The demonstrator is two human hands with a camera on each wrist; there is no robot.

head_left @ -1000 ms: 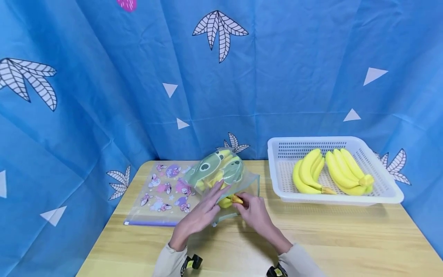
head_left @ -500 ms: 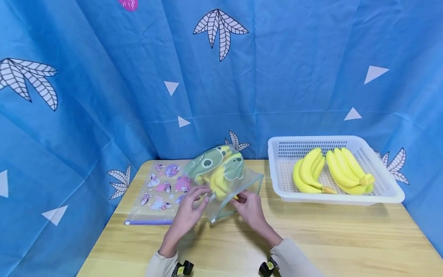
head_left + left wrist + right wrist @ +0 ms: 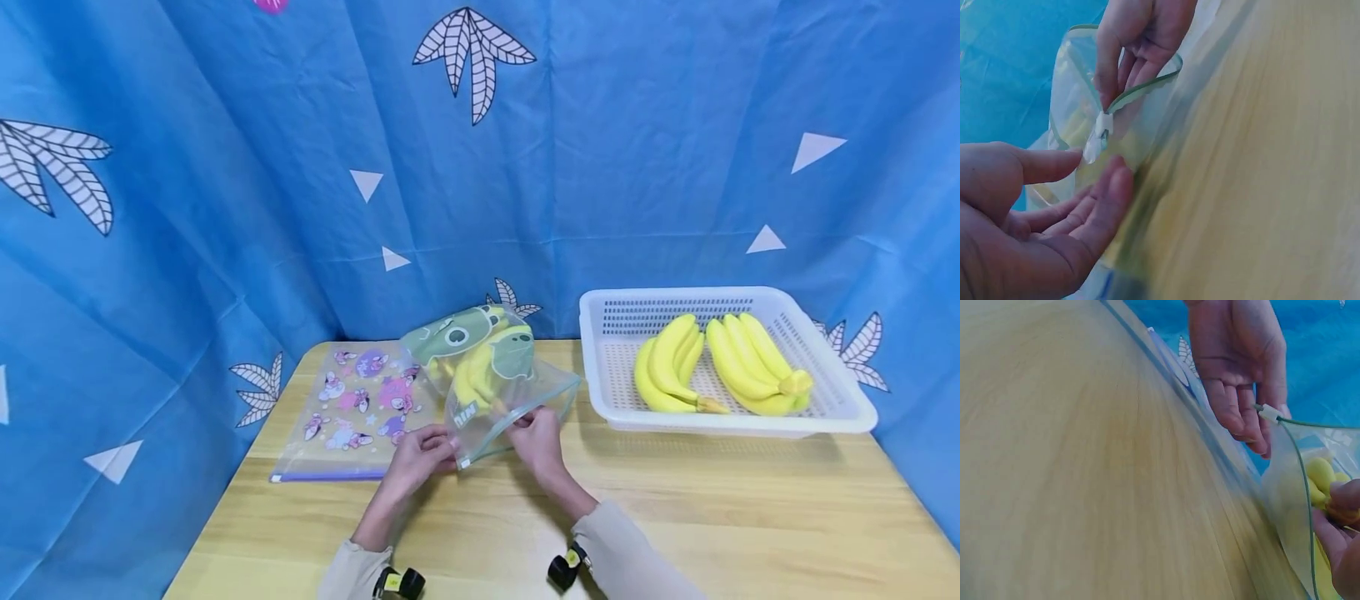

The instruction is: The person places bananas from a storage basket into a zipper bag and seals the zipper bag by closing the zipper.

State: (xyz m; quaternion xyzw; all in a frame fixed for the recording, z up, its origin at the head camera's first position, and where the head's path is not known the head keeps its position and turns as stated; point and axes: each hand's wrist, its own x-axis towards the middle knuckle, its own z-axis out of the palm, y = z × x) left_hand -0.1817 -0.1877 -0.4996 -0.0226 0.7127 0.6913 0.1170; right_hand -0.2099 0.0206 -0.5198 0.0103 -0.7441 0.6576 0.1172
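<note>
A clear zip bag with a green cartoon print lies tilted at the middle of the table, its green-edged mouth toward me. Through its film shows a bunch of bananas. My right hand reaches into the open mouth; in the right wrist view its thumb and finger pinch the brown stem end of the bunch. My left hand is at the mouth's left corner, fingers extended and parted from the thumb, the thumb tip right by the white slider.
A second zip bag, printed with pink and purple figures, lies flat on the left, partly under the green one. At the right a white basket holds two banana bunches. A blue curtain hangs behind the wooden table.
The left hand has left the bag's upper film and come down to its mouth corner. The right hand has gone further into the mouth, the bananas' stem end now inside the bag.
</note>
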